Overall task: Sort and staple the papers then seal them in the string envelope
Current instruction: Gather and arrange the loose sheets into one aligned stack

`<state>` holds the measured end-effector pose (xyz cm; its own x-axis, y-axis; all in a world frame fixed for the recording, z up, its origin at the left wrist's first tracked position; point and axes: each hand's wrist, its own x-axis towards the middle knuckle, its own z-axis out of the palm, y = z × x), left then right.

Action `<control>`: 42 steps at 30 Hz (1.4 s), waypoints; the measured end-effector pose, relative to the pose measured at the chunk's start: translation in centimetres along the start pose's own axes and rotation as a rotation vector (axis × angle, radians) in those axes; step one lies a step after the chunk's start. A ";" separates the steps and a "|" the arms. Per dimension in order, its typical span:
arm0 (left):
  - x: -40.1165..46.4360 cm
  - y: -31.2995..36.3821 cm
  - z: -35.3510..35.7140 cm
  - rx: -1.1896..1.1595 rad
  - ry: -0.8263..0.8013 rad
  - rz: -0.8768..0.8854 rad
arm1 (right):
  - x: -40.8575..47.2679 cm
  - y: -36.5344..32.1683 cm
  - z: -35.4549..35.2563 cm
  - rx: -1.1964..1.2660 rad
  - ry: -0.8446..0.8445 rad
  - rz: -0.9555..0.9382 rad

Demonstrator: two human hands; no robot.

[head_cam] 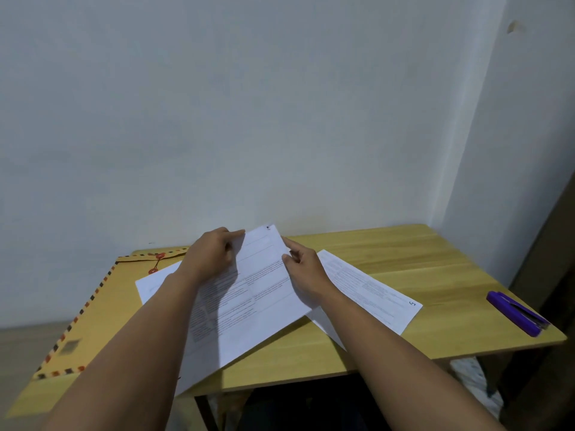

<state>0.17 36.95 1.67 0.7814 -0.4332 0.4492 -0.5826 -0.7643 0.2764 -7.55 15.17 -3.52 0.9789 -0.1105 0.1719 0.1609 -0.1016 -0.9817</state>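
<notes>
Wooden desk (389, 253) against a pale wall, corner position. Printed sheet (261, 293), mid-desk, lifted at its far end: left hand (214, 256) pinches the far left edge, right hand (306, 272) pinches the far right edge. Second sheet (370, 290), marked 5, flat toward the right. Another white sheet (155, 284) beneath, left. String envelope (93, 306), striped border, along the left edge. Purple stapler (516, 312), right edge.
</notes>
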 end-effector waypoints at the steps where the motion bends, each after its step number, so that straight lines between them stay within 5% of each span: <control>1: -0.3 -0.5 0.3 -0.012 -0.002 -0.014 | 0.1 0.3 0.3 -0.004 -0.012 0.007; 8: -1.6 -3.6 3.6 -0.037 -0.097 -0.108 | 2.3 4.1 1.4 -0.225 -0.073 0.082; 16: -1.5 -7.2 5.9 -0.078 -0.112 -0.157 | 8.7 4.0 -0.9 -0.634 0.052 0.145; 25: -0.9 -10.5 7.4 -0.123 -0.074 -0.173 | 14.6 3.8 -0.8 -1.011 0.058 0.513; 32: -1.5 -11.2 8.5 -0.146 -0.087 -0.169 | 15.5 6.1 0.1 -0.862 0.141 0.535; 42: -1.2 -10.1 6.7 -0.183 0.002 -0.148 | 14.9 4.5 2.3 -0.264 0.408 0.118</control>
<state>6.60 41.99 -7.32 0.8611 -0.3212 0.3942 -0.4924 -0.7202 0.4887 8.09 15.32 -5.58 0.8509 -0.5088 0.1308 -0.0369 -0.3063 -0.9512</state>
